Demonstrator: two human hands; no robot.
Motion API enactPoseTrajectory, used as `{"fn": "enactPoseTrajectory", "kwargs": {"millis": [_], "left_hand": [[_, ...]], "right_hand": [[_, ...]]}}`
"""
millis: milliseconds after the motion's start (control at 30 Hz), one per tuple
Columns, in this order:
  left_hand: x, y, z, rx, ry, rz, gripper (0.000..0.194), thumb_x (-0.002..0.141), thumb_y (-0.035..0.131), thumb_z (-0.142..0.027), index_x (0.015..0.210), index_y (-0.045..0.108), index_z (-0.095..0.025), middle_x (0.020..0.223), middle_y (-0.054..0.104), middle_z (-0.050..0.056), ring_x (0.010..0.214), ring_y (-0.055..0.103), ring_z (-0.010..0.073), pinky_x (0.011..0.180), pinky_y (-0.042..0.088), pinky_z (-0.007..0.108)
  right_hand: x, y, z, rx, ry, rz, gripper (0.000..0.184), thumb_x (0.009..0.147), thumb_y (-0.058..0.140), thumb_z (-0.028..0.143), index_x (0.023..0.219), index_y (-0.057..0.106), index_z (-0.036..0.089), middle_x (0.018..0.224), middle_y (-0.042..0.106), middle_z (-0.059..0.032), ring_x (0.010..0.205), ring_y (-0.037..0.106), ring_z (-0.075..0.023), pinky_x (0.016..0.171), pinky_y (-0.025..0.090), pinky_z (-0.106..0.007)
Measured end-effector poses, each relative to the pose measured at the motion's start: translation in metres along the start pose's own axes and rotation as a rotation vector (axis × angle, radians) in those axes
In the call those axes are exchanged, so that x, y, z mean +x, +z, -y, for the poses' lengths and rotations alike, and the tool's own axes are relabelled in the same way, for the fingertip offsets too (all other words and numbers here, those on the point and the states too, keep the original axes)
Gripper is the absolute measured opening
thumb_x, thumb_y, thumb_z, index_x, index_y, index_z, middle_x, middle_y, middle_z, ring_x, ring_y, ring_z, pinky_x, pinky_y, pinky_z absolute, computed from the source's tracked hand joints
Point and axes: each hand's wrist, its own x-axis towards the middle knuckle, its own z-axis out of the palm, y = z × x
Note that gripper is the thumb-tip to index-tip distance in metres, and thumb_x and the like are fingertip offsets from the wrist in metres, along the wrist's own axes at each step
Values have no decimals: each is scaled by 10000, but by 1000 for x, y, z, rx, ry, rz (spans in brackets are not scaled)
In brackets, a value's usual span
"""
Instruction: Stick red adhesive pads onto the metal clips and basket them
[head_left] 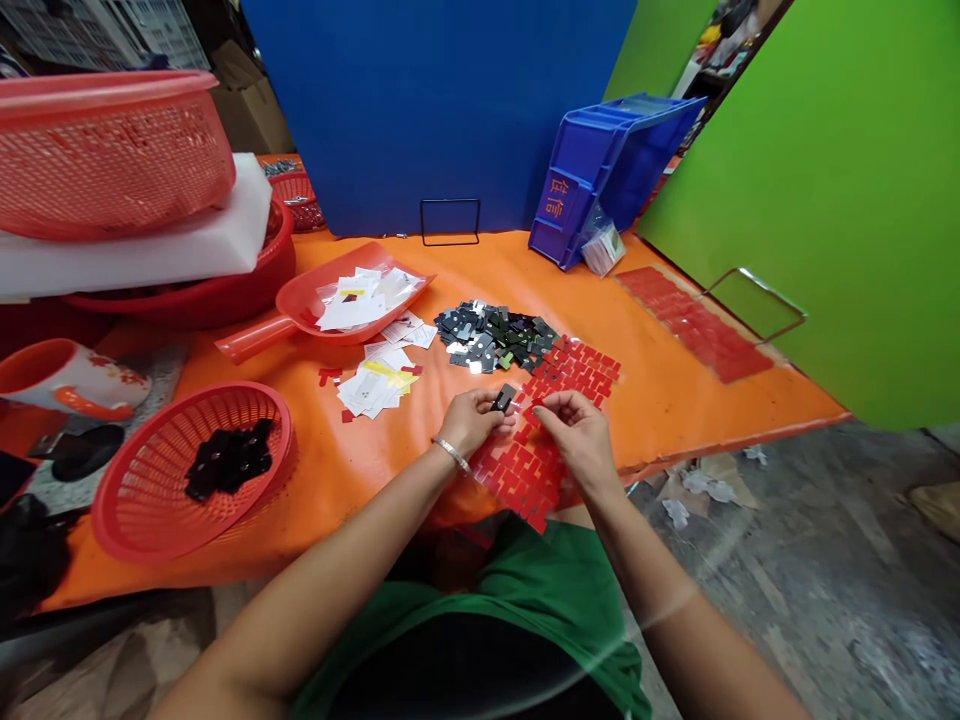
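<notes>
Between the thumb and fingers of my left hand (474, 422) is a small black plate (504, 398), held above the orange table. My right hand (576, 428) is over a sheet of red stickers (525, 478), thumb and forefinger pinched together at its surface. Whether a sticker is between those fingertips is too small to make out. The sheet lies partly over the table's front edge. Just beyond my hands is a loose pile of small dark plates (491, 335). More black plates (229, 460) lie in a red mesh basket (120, 510) at the left.
A red scoop (259, 338) holding white papers stands behind scattered paper slips (375, 388). A floral mug (71, 375) and stacked baskets (112, 150) occupy the left. At the back right, a blue bin (570, 190) leans beside a green panel (825, 200); another red sheet (694, 325) lies nearby.
</notes>
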Motion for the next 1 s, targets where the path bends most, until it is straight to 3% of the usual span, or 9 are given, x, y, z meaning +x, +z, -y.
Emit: {"fn": "enactPoseTrajectory", "kwargs": {"millis": [167,267,533,700,1000], "left_hand": [[-45,-23,11,-104,-105,9,279,696,593,58,935,600,-85,786,689,74,632,679,143,594,567,235],[-57,-33,20,-116,-148,30,278,696,582,56,939,612,-76,841,696,97,669,686,146,601,564,214],[-51,-42,32,-138,-128,84,253,660,611,32,883,631,-85,706,671,45,619,664,122,620,559,214],[-51,-44,33,-140,-123,117,265,638,659,-4,888,642,-93,703,671,40,634,661,120,653,556,223],[-52,-44,32,-144,-129,115,256,665,603,19,895,640,-89,702,676,40,606,660,115,655,562,235]], "right_hand": [[-30,19,9,14,7,154,157,674,675,274,722,549,193,649,546,24,572,492,-114,527,399,-239],[-43,29,2,6,4,208,145,699,658,277,733,539,200,644,535,29,555,488,-111,516,403,-237],[-53,38,-10,28,36,248,155,741,630,289,764,495,216,636,509,42,525,489,-106,482,418,-225],[-53,38,-15,21,9,233,161,751,634,299,780,500,214,638,511,41,530,490,-104,485,420,-220],[-55,40,-12,3,32,260,176,752,634,337,780,502,223,637,529,30,520,513,-124,477,449,-252]]}}
